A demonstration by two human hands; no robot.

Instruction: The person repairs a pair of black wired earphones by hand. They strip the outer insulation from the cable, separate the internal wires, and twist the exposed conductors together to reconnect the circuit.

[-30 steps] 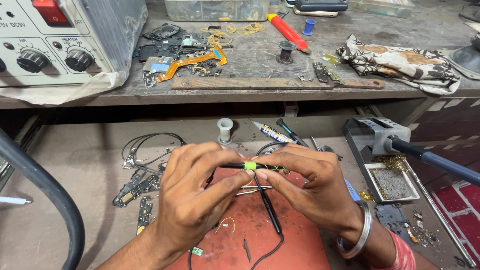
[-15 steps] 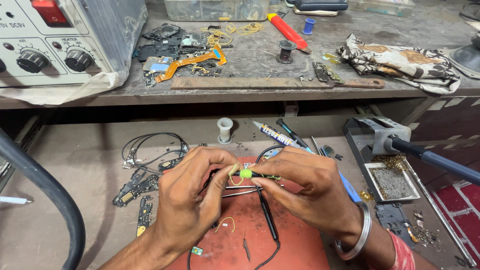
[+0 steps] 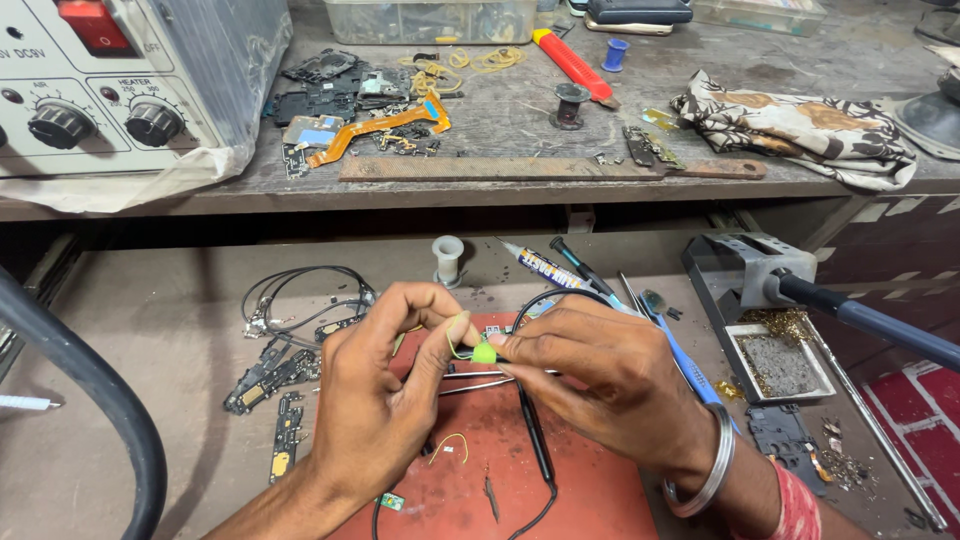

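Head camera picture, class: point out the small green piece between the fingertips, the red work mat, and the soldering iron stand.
small green piece [image 3: 484,353], head view, its rounded middle.
red work mat [image 3: 590,490], head view, bare right part.
soldering iron stand [image 3: 738,268], head view, grey top housing.

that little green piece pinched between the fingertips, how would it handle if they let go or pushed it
The green piece is tiny against the left hand and right hand, so probably very light and easy to drop. The thin yellow wire looping from it bends freely, so likely floppy. On the red mat it could slide easily.
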